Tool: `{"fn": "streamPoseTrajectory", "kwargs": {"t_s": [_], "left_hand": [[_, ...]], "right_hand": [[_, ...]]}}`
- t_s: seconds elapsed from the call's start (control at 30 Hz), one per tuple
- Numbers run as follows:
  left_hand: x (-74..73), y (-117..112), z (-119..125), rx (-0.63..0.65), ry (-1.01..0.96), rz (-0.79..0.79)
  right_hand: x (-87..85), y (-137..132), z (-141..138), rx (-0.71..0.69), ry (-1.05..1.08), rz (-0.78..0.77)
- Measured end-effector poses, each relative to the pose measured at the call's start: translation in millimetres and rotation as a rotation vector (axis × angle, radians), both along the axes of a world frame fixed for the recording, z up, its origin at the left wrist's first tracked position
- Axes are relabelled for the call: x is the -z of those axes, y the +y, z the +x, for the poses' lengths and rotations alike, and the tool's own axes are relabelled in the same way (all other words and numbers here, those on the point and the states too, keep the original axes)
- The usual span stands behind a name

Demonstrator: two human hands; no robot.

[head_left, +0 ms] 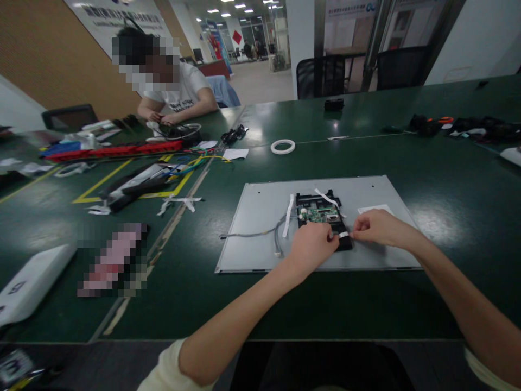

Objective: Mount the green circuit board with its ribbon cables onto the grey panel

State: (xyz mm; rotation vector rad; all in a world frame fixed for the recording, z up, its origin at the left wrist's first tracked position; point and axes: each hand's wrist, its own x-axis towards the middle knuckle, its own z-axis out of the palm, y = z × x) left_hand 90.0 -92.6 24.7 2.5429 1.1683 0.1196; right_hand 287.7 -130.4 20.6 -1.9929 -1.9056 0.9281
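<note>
A grey flat panel (260, 209) lies on the green table in front of me. On it sits a black plastic frame (345, 243) with a green circuit board (317, 212). Strips of white tape (288, 216) cross the frame's top right and lie along its left side. My left hand (313, 243) is closed at the frame's lower edge, its fingertips by a short strip of white tape (344, 235). Opposite, my right hand (376, 225) pinches at that strip's right end. Grey cables (260, 234) run left from the board; one plug (278, 253) rests on the panel.
A tape roll (283, 146) lies beyond the panel. To the left are a phone-like pink object (114, 258), a white box (35, 279), tape scraps (181, 203) and a black-and-white bundle (138, 184). Across the table sits a person (179, 89) among cables and red strips.
</note>
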Motion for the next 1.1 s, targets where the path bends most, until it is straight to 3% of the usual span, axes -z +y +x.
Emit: {"fn": "streamPoseTrajectory", "kwargs": {"t_s": [0.47,0.7,1.1], "left_hand": [[-3.5,3.4,-3.8,-0.008,-0.004,-0.033],[-2.6,3.2,-4.6,-0.003,-0.003,-0.008],[-2.9,3.9,-5.9,0.002,0.009,0.006]], "right_hand": [[-6.0,-1.9,9.8,-0.072,0.204,-0.104],[-7.7,-2.1,5.5,-0.056,0.064,-0.077],[-1.7,0.0,4.3,-0.022,0.009,-0.070]]}}
